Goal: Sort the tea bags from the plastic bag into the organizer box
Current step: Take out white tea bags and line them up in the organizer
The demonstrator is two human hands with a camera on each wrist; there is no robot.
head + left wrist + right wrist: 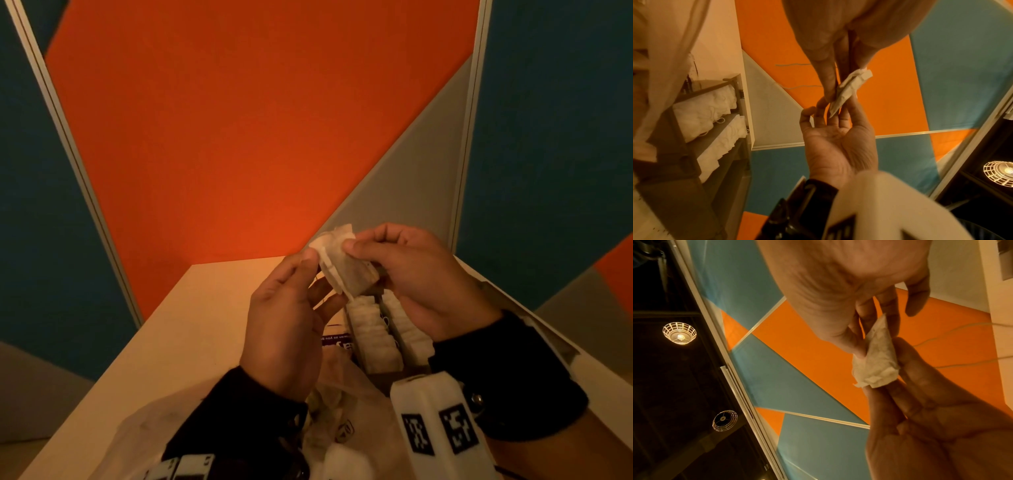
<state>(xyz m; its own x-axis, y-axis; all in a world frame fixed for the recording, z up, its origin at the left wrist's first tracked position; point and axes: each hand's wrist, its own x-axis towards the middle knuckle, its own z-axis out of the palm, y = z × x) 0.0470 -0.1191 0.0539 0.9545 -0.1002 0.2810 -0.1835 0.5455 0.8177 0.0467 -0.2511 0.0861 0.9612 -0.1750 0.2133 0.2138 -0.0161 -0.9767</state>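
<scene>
Above the organizer box, at mid-air: both hands meet over the filled rows, holding one tea bag between them.
Tea bag (344, 265): a pale paper sachet with dark contents, tilted, its folded top toward 11 o'clock in the head view; it is clear of the box and touches only fingers.
Right hand (424, 274): thumb and fingers are curled round the lower end of the sachet and pinch it, so this hand seems to carry its weight.
Left hand (291, 315): palm open, fingers nearly straight; the thumb tip presses the sachet's upper edge against the fingertips (840, 112), apparently to flatten or square the paper before filing.
Organizer box (411, 368): at 6 o'clock from the sachet, directly beneath the hands; two compartments hold tea bags standing on edge in close rows.
Filed tea bags (702, 113): white, packed upright side by side, which probably explains why the held one is straightened first.
Plastic bag (346, 387): thin, translucent, lying at 7 o'clock near the wrists, touching the box's near end; more tea bags show through it.
Table (164, 349): pale top bearing box and bag.
Partition panels (239, 120): orange, blue and grey, behind the table at 12 o'clock.
Stage, as judged: mid-sort, one sachet awaiting insertion.
</scene>
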